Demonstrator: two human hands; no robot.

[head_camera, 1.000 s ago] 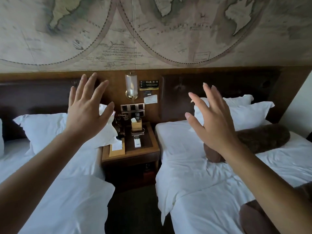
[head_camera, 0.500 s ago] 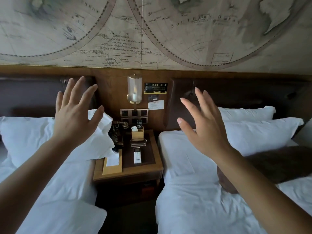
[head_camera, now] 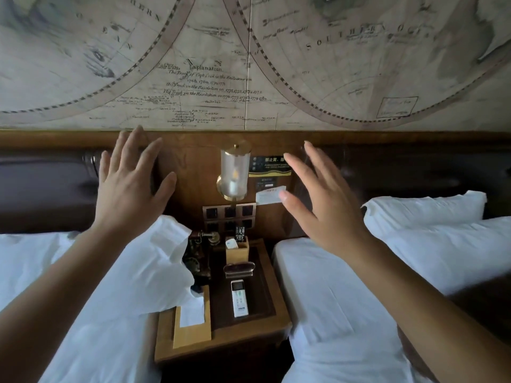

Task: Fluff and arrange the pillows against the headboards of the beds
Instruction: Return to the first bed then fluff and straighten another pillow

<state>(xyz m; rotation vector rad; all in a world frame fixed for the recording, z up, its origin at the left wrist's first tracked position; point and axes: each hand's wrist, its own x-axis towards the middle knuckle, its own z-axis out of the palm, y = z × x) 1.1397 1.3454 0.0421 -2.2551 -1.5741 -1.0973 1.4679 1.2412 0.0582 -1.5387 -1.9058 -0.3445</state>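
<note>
Two beds flank a nightstand. On the left bed a white pillow (head_camera: 149, 272) lies with its corner hanging over the nightstand, below the dark left headboard (head_camera: 44, 189). On the right bed two white pillows are stacked, the upper pillow (head_camera: 425, 207) against the dark right headboard (head_camera: 414, 172), the lower pillow (head_camera: 453, 250) in front of it. My left hand (head_camera: 130, 189) is raised, fingers spread, above the left pillow and holds nothing. My right hand (head_camera: 323, 200) is raised too, fingers apart, left of the right pillows, holding nothing.
The wooden nightstand (head_camera: 221, 344) between the beds carries a white remote (head_camera: 239, 298), a tissue box (head_camera: 237, 248), an old-style phone (head_camera: 197, 258) and a notepad (head_camera: 190, 322). A wall lamp (head_camera: 234, 172) and switch panel (head_camera: 229, 214) sit above it. A dark brown cushion (head_camera: 481, 308) lies on the right bed.
The view has moved closer to the nightstand and wall. Both open hands have risen toward the wooden panel, and the beds have slid outward to the frame edges.
</note>
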